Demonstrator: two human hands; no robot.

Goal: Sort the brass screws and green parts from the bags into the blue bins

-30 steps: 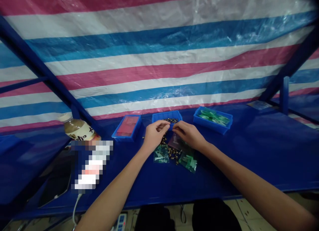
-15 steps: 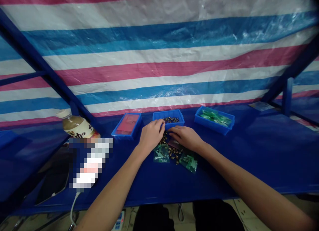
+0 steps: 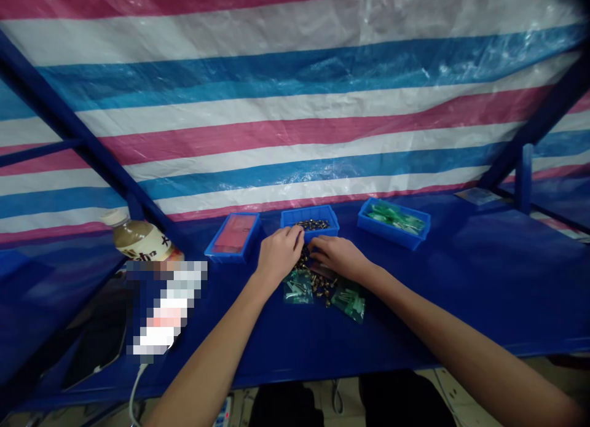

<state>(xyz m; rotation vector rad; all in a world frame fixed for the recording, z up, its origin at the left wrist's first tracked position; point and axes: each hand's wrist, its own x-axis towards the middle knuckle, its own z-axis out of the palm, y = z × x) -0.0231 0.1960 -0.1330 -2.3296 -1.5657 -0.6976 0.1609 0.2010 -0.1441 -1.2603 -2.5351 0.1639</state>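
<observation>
My left hand (image 3: pixel 281 250) is at the front left corner of the middle blue bin (image 3: pixel 310 233), fingers bent and pressed together. Whatever they pinch is hidden. Over a loose pile of small brass-coloured metal fittings (image 3: pixel 322 285), my right hand (image 3: pixel 342 256) curls its fingers inward; their tips are too dark to show what is held. A dim pinkish bag (image 3: pixel 322 269) lies under that hand. Nearer me are two clear green bags holding small pale pieces: one bag (image 3: pixel 298 288) below my left hand, another bag (image 3: pixel 349 301) below my right wrist. More metal fittings (image 3: pixel 311 225) lie in the middle bin.
Left of the middle bin stands a blue bin (image 3: pixel 207 254) with pink bags; to the right, a blue bin (image 3: pixel 391 232) with green bags. A bottle (image 3: pixel 142 238), a blurred white object (image 3: pixel 161 316) with a cable and a dark tablet (image 3: pixel 96 347) are at left. Striped sheeting (image 3: pixel 295 132) hangs behind.
The view has shifted slightly. My right hand has moved a little left, closer to my left hand, and its fingers are more curled. My left hand stays by the middle bin.
</observation>
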